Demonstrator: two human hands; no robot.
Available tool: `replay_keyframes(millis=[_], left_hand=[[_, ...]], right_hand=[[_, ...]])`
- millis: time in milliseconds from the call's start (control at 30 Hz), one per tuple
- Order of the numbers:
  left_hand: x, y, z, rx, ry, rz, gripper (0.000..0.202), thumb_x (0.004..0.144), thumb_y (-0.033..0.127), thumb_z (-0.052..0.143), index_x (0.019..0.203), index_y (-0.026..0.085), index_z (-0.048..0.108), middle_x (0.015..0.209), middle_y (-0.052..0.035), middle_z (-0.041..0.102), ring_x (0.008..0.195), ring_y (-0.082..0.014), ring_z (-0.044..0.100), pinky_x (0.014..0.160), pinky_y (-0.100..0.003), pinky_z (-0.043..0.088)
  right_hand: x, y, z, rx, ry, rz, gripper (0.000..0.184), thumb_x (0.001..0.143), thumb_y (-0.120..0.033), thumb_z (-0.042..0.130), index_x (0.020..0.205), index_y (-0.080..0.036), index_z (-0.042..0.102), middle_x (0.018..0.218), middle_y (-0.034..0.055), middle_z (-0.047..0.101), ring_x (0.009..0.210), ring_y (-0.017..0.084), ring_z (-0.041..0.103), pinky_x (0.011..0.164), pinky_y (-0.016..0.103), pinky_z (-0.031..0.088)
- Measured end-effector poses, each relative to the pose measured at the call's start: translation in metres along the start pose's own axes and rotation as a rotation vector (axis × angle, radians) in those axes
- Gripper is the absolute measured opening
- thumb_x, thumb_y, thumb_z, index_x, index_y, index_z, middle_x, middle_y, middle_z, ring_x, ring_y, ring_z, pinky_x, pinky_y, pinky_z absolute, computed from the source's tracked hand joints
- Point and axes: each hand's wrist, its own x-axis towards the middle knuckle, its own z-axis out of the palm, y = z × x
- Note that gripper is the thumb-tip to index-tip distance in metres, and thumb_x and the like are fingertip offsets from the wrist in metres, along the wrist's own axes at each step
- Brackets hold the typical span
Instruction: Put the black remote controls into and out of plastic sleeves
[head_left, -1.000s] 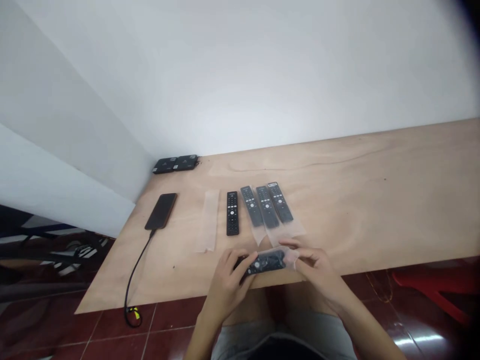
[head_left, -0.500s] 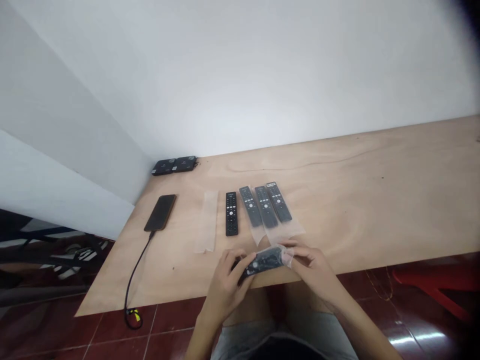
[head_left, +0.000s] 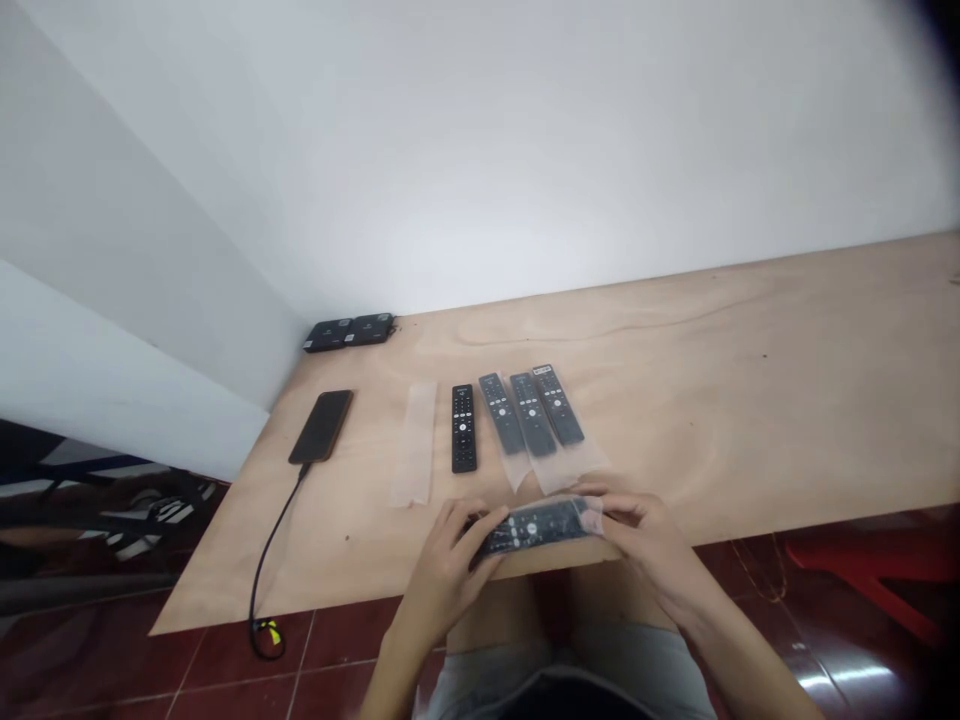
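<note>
Between my two hands, over the table's front edge, lies a black remote control (head_left: 551, 525) in a clear plastic sleeve, buttons facing up. My left hand (head_left: 454, 550) grips its left end, thumb on top. At the other end, my right hand (head_left: 634, 530) pinches the sleeve. Just beyond lie three sleeved remotes: a left one (head_left: 502, 412), a middle one (head_left: 532, 412) and a right one (head_left: 558, 404) with a white label at its top. Left of them is a bare black remote (head_left: 463, 430), and beside that a flat plastic sleeve (head_left: 415, 445) with no remote inside.
A phone (head_left: 321, 427) lies at the left, its black cable (head_left: 264, 560) hanging over the front edge of the wooden table (head_left: 712, 400). Two black boxes (head_left: 349, 332) sit at the back left by the white wall. A red plastic chair (head_left: 877, 570) stands at the right.
My right hand has moved a little to the right with the sleeve's end. The sleeve now lies smoother and straighter along the remote, and more buttons show.
</note>
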Motion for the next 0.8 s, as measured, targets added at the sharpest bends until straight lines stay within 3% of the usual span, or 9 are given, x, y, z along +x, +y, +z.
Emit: replay_keyframes(millis=[100, 167, 233, 333, 400, 500, 567, 700, 800], left_hand=[[-0.009, -0.008, -0.01, 0.037, -0.015, -0.057, 0.051, 0.106, 0.017, 0.066, 0.155, 0.03, 0.061, 0.13, -0.012, 0.069, 0.119, -0.028, 0.068, 0.102, -0.045, 0.062], [-0.016, -0.014, -0.02, 0.084, -0.024, -0.109, 0.05, 0.104, 0.024, 0.071, 0.153, 0.031, 0.063, 0.131, -0.0111, 0.071, 0.122, -0.03, 0.069, 0.111, -0.053, 0.058], [-0.021, -0.019, -0.029, 0.098, -0.016, -0.131, 0.045, 0.101, 0.032, 0.077, 0.145, 0.03, 0.069, 0.129, -0.01, 0.074, 0.12, -0.0312, 0.071, 0.118, -0.059, 0.053], [-0.02, -0.025, -0.038, 0.049, 0.042, -0.125, 0.016, 0.107, 0.027, 0.065, 0.111, 0.025, 0.08, 0.102, -0.0057, 0.08, 0.098, -0.0247, 0.077, 0.112, -0.05, 0.057], [-0.016, -0.029, -0.04, 0.037, 0.082, -0.147, 0.025, 0.109, 0.023, 0.059, 0.095, 0.024, 0.079, 0.088, -0.0033, 0.079, 0.084, -0.0204, 0.076, 0.099, -0.04, 0.062], [-0.014, -0.039, -0.048, 0.049, 0.065, -0.242, 0.017, 0.107, 0.031, 0.065, 0.106, 0.024, 0.081, 0.086, -0.0011, 0.08, 0.07, -0.017, 0.074, 0.073, -0.029, 0.061], [-0.017, -0.046, -0.059, 0.055, 0.039, -0.313, 0.018, 0.106, 0.036, 0.068, 0.11, 0.025, 0.082, 0.084, 0.0002, 0.08, 0.064, -0.0158, 0.071, 0.063, -0.026, 0.057], [-0.025, -0.051, -0.089, 0.04, 0.044, -0.337, 0.021, 0.106, 0.036, 0.066, 0.102, 0.025, 0.083, 0.09, -0.0027, 0.08, 0.074, -0.0195, 0.071, 0.069, -0.03, 0.057], [-0.024, -0.047, -0.107, 0.015, -0.006, -0.271, 0.024, 0.106, 0.027, 0.058, 0.104, 0.025, 0.082, 0.09, -0.005, 0.075, 0.086, -0.0235, 0.068, 0.077, -0.035, 0.057]], right_hand=[[-0.003, 0.007, -0.024, 0.039, 0.183, 0.026, 0.038, 0.076, -0.051, 0.101, 0.095, -0.02, 0.09, 0.121, 0.0145, 0.084, 0.12, 0.035, 0.075, 0.107, 0.046, 0.061], [-0.006, 0.011, -0.042, 0.078, 0.316, 0.028, 0.043, 0.072, -0.053, 0.102, 0.094, -0.02, 0.087, 0.105, 0.0117, 0.085, 0.102, 0.031, 0.079, 0.091, 0.042, 0.066], [-0.01, 0.013, -0.055, 0.091, 0.375, -0.012, 0.045, 0.073, -0.054, 0.101, 0.1, -0.022, 0.084, 0.102, 0.009, 0.084, 0.092, 0.028, 0.078, 0.077, 0.036, 0.067], [-0.015, 0.011, -0.061, -0.063, 0.308, -0.109, 0.049, 0.083, -0.054, 0.092, 0.121, -0.025, 0.08, 0.111, 0.0082, 0.084, 0.095, 0.026, 0.077, 0.075, 0.033, 0.065], [-0.016, 0.01, -0.057, -0.251, 0.257, -0.16, 0.045, 0.087, -0.054, 0.087, 0.121, -0.025, 0.082, 0.103, 0.0076, 0.083, 0.091, 0.026, 0.076, 0.077, 0.034, 0.064], [-0.013, 0.011, -0.052, -0.418, 0.28, -0.197, 0.038, 0.086, -0.054, 0.085, 0.107, -0.022, 0.085, 0.085, 0.0057, 0.08, 0.08, 0.026, 0.074, 0.073, 0.035, 0.064], [-0.011, 0.01, -0.051, -0.416, 0.296, -0.199, 0.038, 0.086, -0.054, 0.084, 0.106, -0.022, 0.085, 0.089, 0.0072, 0.081, 0.082, 0.027, 0.075, 0.073, 0.036, 0.064], [-0.01, 0.011, -0.046, -0.374, 0.217, -0.153, 0.035, 0.089, -0.054, 0.084, 0.101, -0.021, 0.079, 0.097, 0.0088, 0.081, 0.089, 0.028, 0.077, 0.075, 0.036, 0.065], [-0.013, 0.014, -0.026, -0.385, 0.1, -0.141, 0.031, 0.095, -0.052, 0.078, 0.1, -0.021, 0.076, 0.09, 0.0055, 0.076, 0.081, 0.025, 0.074, 0.07, 0.034, 0.062]])
